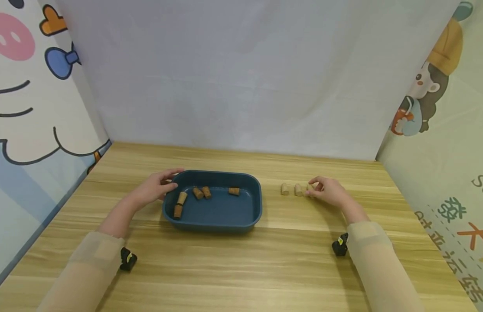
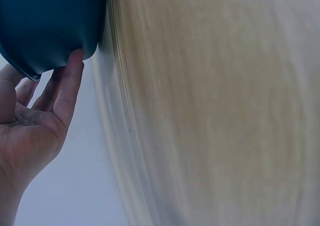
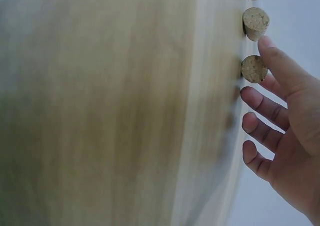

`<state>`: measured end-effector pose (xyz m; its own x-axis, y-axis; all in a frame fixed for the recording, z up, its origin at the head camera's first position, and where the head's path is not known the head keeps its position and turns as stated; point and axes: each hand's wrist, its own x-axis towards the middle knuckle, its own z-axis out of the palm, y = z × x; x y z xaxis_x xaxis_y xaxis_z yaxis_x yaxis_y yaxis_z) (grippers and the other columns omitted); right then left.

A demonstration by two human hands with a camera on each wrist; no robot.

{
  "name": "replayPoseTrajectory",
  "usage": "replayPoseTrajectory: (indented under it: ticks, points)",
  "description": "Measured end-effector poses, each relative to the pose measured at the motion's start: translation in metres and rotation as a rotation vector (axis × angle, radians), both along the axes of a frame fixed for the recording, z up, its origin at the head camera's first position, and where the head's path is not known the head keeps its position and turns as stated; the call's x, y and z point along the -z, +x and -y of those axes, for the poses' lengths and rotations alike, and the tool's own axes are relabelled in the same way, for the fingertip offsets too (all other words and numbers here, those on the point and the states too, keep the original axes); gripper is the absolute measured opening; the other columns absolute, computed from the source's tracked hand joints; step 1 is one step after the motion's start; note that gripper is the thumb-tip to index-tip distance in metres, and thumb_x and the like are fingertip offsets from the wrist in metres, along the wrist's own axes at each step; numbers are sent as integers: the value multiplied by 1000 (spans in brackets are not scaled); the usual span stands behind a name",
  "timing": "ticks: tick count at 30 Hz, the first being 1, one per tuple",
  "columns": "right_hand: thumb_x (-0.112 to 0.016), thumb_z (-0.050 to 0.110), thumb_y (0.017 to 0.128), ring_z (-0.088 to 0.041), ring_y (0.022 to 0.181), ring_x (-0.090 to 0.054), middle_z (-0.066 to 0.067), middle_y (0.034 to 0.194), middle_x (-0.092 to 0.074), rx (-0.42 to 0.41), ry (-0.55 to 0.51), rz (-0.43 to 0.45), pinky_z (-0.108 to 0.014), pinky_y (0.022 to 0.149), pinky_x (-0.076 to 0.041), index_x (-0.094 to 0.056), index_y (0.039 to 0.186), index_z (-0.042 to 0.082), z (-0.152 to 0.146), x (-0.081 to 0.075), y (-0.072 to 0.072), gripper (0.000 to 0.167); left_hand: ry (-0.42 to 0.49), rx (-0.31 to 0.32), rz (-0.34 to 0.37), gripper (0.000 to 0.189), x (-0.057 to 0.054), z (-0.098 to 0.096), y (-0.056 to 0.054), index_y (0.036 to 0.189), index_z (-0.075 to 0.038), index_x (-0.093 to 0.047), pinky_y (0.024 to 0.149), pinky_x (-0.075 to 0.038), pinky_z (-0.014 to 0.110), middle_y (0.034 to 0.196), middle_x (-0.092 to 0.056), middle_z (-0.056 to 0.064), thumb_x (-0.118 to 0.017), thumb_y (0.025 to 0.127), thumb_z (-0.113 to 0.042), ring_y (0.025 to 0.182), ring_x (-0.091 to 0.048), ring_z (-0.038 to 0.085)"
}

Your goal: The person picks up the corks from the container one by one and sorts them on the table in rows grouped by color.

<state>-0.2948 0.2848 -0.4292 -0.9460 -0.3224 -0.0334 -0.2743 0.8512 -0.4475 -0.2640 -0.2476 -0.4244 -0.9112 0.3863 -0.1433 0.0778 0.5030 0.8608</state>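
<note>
In the head view a blue rectangular tray (image 1: 222, 226) stands left of centre, with several brown corks (image 1: 233, 191) lying inside it. My left hand (image 1: 153, 188) grips the tray's far left corner, thumb over the rim. The left wrist view shows its fingers (image 2: 70, 89) against the outer wall. To the right of the tray, three paler tapered corks stand in a row. My right hand (image 1: 329, 190) has thumb and forefinger around the rightmost cork (image 3: 254, 69), partly hidden in the head view. The middle cork (image 1: 298, 190) is close beside the thumb tip.
The third pale cork (image 1: 285, 189) stands nearest the tray. Everything rests on a wood-grain table (image 1: 241, 268). A plain pale curtain (image 1: 241, 78) hangs behind it, and printed cartoon sheets flank both sides.
</note>
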Motion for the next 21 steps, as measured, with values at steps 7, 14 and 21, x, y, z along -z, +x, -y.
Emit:
replayPoseTrajectory:
  ticks: [7, 14, 21]
  points:
    - [-70, 25, 86, -17, 74, -56, -8, 84, -62, -24, -25, 4, -33, 69, -45, -58, 120, -3, -3, 2, 0, 45, -2, -3, 1, 52, -1, 0, -1, 151, -18, -26, 79, -53, 43, 149, -26, 25, -45, 102, -20, 129, -40, 43]
    - [-70, 27, 87, -18, 76, -57, -9, 86, -62, -20, -21, -2, -37, 71, -47, -58, 118, -3, -4, 4, 0, 45, -12, 6, -5, 53, -2, 0, -1, 151, -17, -25, 80, -53, 44, 149, -25, 26, -45, 102, -21, 129, -38, 43]
    - [-70, 27, 87, -17, 74, -55, -7, 84, -61, -6, -16, 7, -36, 71, -46, -56, 121, -3, -4, 3, 1, 48, -9, -1, 4, 53, -2, 0, 1, 151, -18, -26, 79, -53, 43, 150, -25, 25, -45, 102, -20, 129, -38, 43]
